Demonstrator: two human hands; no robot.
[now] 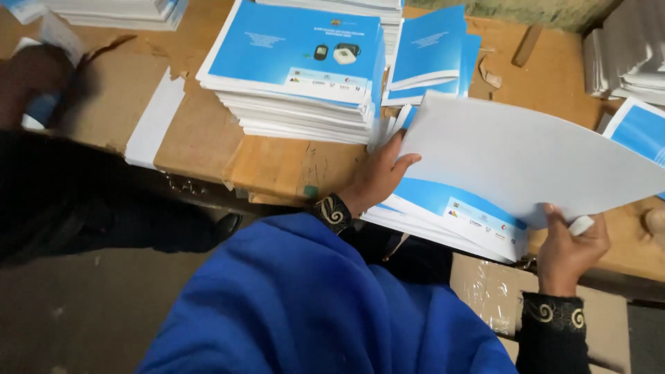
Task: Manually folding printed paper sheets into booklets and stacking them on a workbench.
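Blue-and-white booklets form a tall stack (298, 76) on the wooden table (277, 163) just beyond the left hand (377, 176), each cover a blue rectangle with a white lower band carrying small coloured logos. A second, lower pile (450, 215) of the same covers lies between both hands, and over it a large white sheet (526, 156) is lifted. Left hand's fingers are spread along the sheet's left edge, thumb on top; the right hand (568, 246) pinches its near edge between thumb and fingers.
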